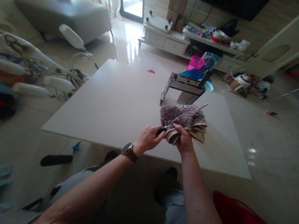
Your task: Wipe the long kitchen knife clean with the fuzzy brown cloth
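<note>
Leaning over a white table [107, 102]; facing a slotted metal stand [188, 81] at one o'clock from its middle, perhaps risking a knock by reaching too far forward; clasping a bunched brown towel [187, 119] in the right hand [185, 138] at three o'clock, possibly risking a nick through cloth by squeezing blind around any hidden edge; gripping a black handle [160, 131] in the left hand [151, 138] at the towel's eight o'clock, maybe slipping if twisting against loose folds; glimpsing a pale rod [202, 106] poking out at two o'clock, not telling whether belonging to that handle.
</note>
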A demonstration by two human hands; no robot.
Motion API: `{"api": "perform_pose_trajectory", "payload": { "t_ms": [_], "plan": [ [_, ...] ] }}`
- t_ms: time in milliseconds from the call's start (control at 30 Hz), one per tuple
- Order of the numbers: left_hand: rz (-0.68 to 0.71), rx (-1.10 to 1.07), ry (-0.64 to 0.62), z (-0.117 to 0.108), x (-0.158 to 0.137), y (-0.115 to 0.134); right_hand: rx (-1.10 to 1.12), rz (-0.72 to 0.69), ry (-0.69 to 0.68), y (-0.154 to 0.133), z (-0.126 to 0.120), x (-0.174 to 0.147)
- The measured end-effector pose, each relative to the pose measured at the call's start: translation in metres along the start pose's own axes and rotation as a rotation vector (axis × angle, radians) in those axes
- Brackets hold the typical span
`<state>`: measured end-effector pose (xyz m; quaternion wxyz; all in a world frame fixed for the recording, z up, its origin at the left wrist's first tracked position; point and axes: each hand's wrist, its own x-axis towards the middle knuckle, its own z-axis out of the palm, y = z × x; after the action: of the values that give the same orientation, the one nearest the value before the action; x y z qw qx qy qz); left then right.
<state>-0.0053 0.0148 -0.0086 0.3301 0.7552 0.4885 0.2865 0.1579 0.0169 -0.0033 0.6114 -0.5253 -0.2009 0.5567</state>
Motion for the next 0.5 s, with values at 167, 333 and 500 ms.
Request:
{"api": "perform_pose_trajectory", "payload": {
  "t_ms": [167,333,500],
  "plan": [
    [0.010,-0.069,-0.006,0.0004,-0.0017,0.0011,-0.049,0.022,-0.043,-0.0023,-0.0045,-0.0012],
    [0.037,-0.130,-0.009,-0.0004,-0.0011,0.0044,-0.091,-0.090,-0.030,-0.0010,-0.0049,-0.0009],
    [0.053,-0.089,-0.011,-0.0009,0.0016,0.0043,-0.068,-0.215,0.092,-0.0001,-0.0010,0.0007]
  ]
}}
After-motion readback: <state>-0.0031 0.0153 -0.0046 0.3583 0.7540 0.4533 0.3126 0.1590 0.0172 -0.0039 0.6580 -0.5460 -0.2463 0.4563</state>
